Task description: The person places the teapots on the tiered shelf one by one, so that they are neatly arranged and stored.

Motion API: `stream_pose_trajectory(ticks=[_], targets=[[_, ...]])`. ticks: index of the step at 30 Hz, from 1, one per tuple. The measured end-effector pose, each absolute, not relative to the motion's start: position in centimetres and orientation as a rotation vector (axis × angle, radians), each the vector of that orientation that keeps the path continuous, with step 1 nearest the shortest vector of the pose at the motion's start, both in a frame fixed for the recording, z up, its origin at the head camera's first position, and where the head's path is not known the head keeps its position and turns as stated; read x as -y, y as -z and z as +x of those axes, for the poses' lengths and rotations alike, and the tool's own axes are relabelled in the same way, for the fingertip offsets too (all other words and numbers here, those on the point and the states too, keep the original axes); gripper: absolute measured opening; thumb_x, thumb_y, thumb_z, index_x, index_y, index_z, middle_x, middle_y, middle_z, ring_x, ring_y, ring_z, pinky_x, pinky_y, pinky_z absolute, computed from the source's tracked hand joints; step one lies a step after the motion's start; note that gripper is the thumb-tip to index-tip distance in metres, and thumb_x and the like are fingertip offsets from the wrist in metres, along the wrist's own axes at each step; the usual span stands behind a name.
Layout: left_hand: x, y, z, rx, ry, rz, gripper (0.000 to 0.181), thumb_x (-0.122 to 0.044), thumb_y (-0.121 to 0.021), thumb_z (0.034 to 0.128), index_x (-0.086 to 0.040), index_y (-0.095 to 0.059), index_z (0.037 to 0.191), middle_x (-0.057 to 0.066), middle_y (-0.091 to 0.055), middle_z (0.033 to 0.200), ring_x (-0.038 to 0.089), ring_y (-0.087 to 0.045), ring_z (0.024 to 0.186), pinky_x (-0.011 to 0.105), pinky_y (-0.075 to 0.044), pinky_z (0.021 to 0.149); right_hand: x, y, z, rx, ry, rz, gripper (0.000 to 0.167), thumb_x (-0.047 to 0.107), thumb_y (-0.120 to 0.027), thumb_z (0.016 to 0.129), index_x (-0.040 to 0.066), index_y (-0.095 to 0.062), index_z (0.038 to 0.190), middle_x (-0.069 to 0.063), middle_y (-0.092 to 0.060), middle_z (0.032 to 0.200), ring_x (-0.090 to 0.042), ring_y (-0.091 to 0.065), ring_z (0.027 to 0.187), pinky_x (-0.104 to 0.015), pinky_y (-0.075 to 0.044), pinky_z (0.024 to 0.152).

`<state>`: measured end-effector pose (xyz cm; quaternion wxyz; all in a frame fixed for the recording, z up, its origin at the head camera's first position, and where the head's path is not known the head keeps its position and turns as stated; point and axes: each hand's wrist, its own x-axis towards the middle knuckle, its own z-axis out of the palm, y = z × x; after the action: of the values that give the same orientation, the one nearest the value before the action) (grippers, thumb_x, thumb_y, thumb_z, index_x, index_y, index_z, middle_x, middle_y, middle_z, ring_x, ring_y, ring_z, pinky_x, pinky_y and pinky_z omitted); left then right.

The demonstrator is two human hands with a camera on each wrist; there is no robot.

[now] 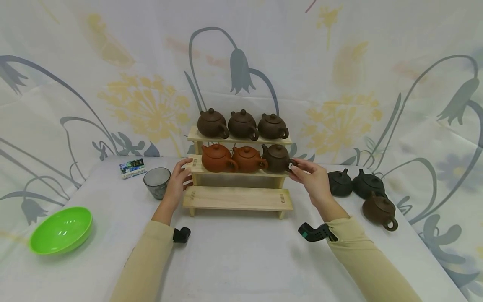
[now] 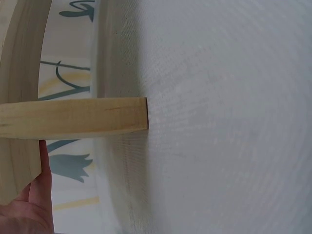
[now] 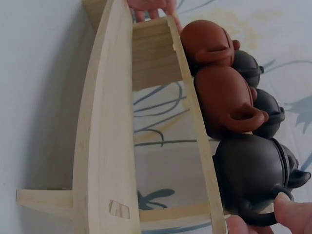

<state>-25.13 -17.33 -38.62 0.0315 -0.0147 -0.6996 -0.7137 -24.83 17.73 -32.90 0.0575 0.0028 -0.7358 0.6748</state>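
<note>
A three-step wooden stand holds three dark brown teapots on its top shelf. On the middle shelf are two orange-red teapots and, at the right end, a dark teapot. My right hand pinches that dark teapot's handle; the right wrist view shows thumb and fingers at the handle. My left hand rests against the stand's left side at the middle shelf, fingers partly behind it. In the left wrist view the hand touches the wood. The lowest shelf bears nothing.
Right of the stand sit two black teapots and a brown one. On the left stand a grey glass, a small patterned box and a green bowl. A patterned cloth hangs behind.
</note>
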Motion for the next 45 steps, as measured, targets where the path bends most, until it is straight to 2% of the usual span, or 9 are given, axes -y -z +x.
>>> stream_pose_trajectory(ticks=[12,18,26,28,29,33,37,40,45], targets=[[17.3,38.6,-25.2,2.174,2.191,-0.032,0.042,-0.020,-0.029,0.1019,-0.011,-0.028,0.143,0.020,-0.031,0.136,0.038,-0.039,0.121,0.048,-0.030,0.100,-19.8,34.3,-23.9,2.247,-1.954,-0.034,0.043,0.005,-0.065,0.086,-0.007,-0.053,0.126,-0.009,-0.061,0.104,-0.004,-0.062,0.080,-0.020,-0.048,0.077],[17.4,38.7,-25.2,2.179,2.192,-0.023,0.042,-0.020,-0.029,0.1020,-0.011,-0.028,0.144,0.020,-0.031,0.137,0.038,-0.039,0.121,0.047,-0.030,0.099,-21.5,35.1,-23.5,2.161,-2.020,-0.105,0.043,0.004,-0.066,0.085,-0.008,-0.053,0.124,0.000,-0.062,0.095,-0.005,-0.063,0.080,-0.021,-0.049,0.075],[17.3,38.7,-25.1,2.184,2.179,-0.026,0.043,-0.022,-0.029,0.1020,-0.012,-0.028,0.144,0.020,-0.030,0.137,0.038,-0.038,0.120,0.048,-0.029,0.100,-23.7,36.2,-23.0,1.986,-2.133,-0.166,0.022,-0.004,-0.067,0.082,0.009,-0.064,0.099,0.003,-0.065,0.084,-0.008,-0.065,0.078,-0.022,-0.051,0.072],[17.3,38.7,-25.1,2.188,2.174,-0.018,0.043,-0.022,-0.030,0.1019,-0.012,-0.029,0.144,0.019,-0.030,0.138,0.038,-0.038,0.120,0.048,-0.029,0.100,-24.1,36.4,-22.9,1.972,-2.145,-0.204,0.021,-0.004,-0.068,0.081,0.009,-0.065,0.097,0.003,-0.066,0.083,-0.009,-0.066,0.077,-0.022,-0.051,0.071],[17.3,38.7,-25.1,2.187,2.174,-0.016,0.043,-0.022,-0.030,0.1018,-0.012,-0.029,0.144,0.019,-0.030,0.138,0.038,-0.038,0.120,0.048,-0.029,0.100,-24.3,36.6,-22.9,1.966,-2.149,-0.221,0.021,-0.004,-0.068,0.081,0.006,-0.065,0.099,0.003,-0.066,0.083,-0.009,-0.066,0.076,-0.022,-0.051,0.071],[17.3,38.7,-25.1,2.187,2.173,-0.025,0.043,-0.021,-0.030,0.1018,-0.012,-0.029,0.144,0.020,-0.031,0.137,0.038,-0.039,0.121,0.048,-0.029,0.100,-25.2,37.0,-22.7,1.949,-2.151,-0.292,0.021,-0.008,-0.066,0.081,0.010,-0.068,0.091,0.006,-0.066,0.079,-0.007,-0.065,0.072,-0.021,-0.051,0.069],[17.3,38.7,-25.0,2.181,2.173,-0.045,0.043,-0.021,-0.029,0.1020,-0.011,-0.028,0.144,0.020,-0.032,0.135,0.038,-0.039,0.121,0.048,-0.030,0.100,-26.4,38.5,-23.0,1.971,-2.067,-0.317,0.022,-0.004,-0.070,0.079,0.002,-0.068,0.100,0.003,-0.067,0.082,-0.007,-0.065,0.072,-0.022,-0.052,0.067],[17.2,38.6,-24.9,2.177,2.177,-0.046,0.043,-0.021,-0.029,0.1021,-0.011,-0.028,0.144,0.020,-0.032,0.135,0.038,-0.039,0.121,0.048,-0.030,0.100,-27.8,40.3,-23.7,1.978,-2.022,-0.297,0.039,0.002,-0.076,0.075,-0.005,-0.063,0.111,0.000,-0.067,0.087,-0.008,-0.065,0.075,-0.023,-0.052,0.067],[17.3,38.6,-25.0,2.175,2.185,-0.038,0.043,-0.021,-0.029,0.1020,-0.011,-0.028,0.144,0.020,-0.032,0.136,0.038,-0.039,0.121,0.048,-0.029,0.100,-29.0,41.6,-24.4,1.954,-2.050,-0.375,0.028,0.003,-0.078,0.074,0.005,-0.069,0.101,0.003,-0.065,0.085,-0.006,-0.065,0.074,-0.022,-0.052,0.066]])
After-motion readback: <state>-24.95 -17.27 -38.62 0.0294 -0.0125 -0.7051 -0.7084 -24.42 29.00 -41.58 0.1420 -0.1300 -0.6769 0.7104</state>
